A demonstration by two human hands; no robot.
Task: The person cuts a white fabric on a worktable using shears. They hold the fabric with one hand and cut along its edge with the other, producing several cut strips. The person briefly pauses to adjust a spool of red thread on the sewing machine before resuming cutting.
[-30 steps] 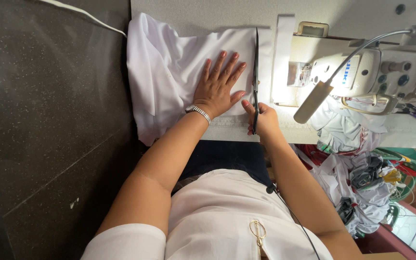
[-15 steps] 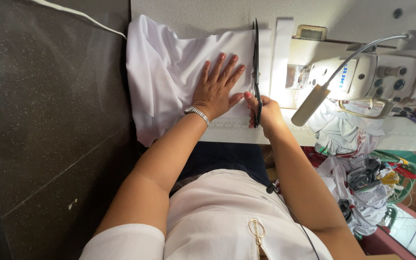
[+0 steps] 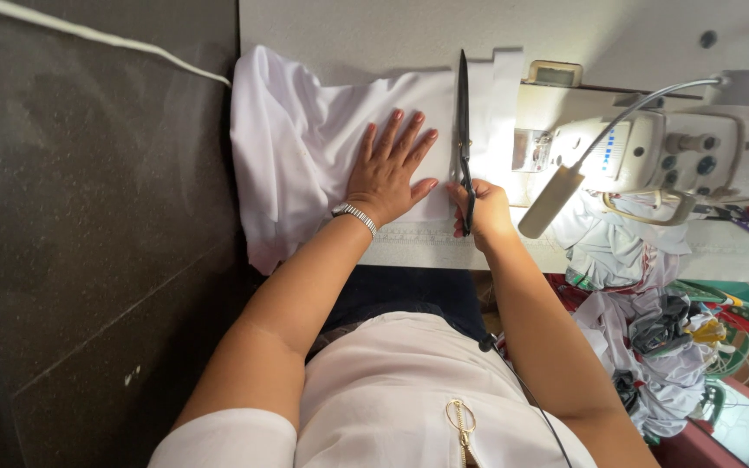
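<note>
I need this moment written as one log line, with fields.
left hand: flat on white cloth | right hand: holds scissors, blades over cloth | beside: sewing machine

Small rectangular display unit [image 3: 553,73] with pale screen and tan frame sits atop the sewing machine [image 3: 652,156]. A pale blue-lit control panel [image 3: 610,149] faces out from the machine's white head. No packages or signs visible.
</note>
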